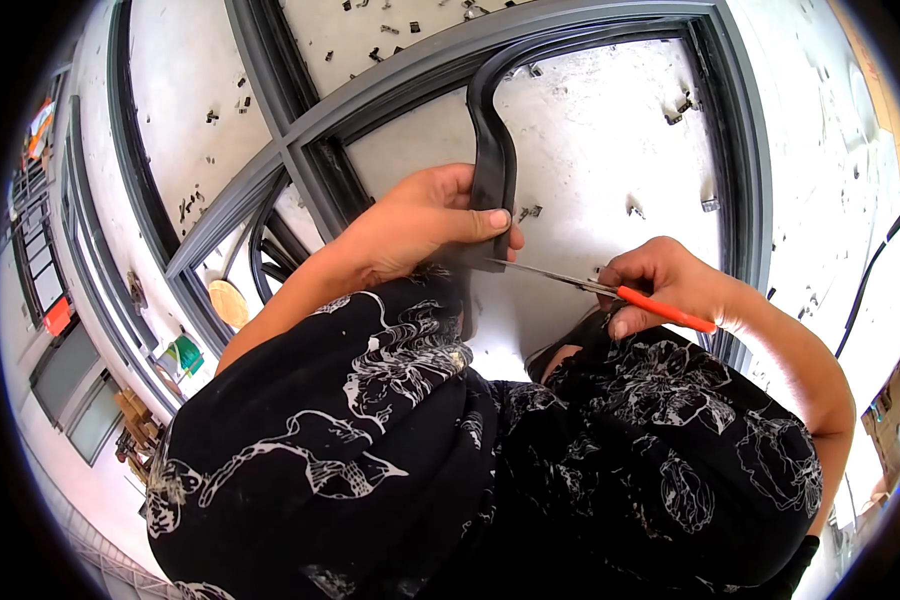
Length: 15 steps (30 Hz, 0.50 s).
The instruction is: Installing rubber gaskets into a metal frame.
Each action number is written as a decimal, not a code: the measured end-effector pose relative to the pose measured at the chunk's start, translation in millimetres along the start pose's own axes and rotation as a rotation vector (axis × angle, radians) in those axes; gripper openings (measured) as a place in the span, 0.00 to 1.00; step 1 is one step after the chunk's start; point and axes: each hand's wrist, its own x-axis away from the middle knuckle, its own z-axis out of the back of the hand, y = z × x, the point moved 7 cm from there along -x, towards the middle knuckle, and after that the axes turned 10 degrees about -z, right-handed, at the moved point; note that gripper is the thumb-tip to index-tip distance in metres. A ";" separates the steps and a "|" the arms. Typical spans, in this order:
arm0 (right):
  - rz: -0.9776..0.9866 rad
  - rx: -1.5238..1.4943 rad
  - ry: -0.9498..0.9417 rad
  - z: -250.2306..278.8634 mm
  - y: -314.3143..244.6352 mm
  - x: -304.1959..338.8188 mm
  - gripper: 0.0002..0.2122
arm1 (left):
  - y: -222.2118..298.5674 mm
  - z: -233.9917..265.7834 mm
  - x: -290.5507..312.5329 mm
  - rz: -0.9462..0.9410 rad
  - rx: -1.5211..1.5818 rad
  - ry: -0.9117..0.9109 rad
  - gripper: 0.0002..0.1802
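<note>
Two hands work together: the left hand point(425, 222) is clamped on the black rubber strip point(493, 150) over the grey frame point(390, 85), holding it steady so the right hand point(660, 285), closed on orange scissors point(610, 291), can snip its end

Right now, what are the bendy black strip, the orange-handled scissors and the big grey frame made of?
The bendy black strip, pinched by the left hand, looks like matte rubber, since it curves limply. The orange-handled scissors in the right hand have shiny blades, probably steel, with smooth handles, likely plastic. The big grey frame has straight, even bars, perhaps painted metal or plastic; I cannot tell which.
</note>
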 end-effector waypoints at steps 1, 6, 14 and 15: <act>0.000 -0.003 0.001 0.3 -0.4 0.9 0.22 | -0.5 -0.1 -0.5 0.002 -0.001 -0.002 0.15; 0.058 0.065 0.050 1.5 -6.0 6.6 0.22 | -2.2 0.0 0.8 0.016 0.089 -0.004 0.14; 0.042 -0.138 0.192 -2.1 28.0 11.2 0.23 | -2.4 7.1 -17.2 -0.090 0.110 0.218 0.11; 0.034 -0.168 0.209 -7.0 30.4 9.8 0.22 | -3.6 7.1 -19.3 -0.104 0.109 0.232 0.11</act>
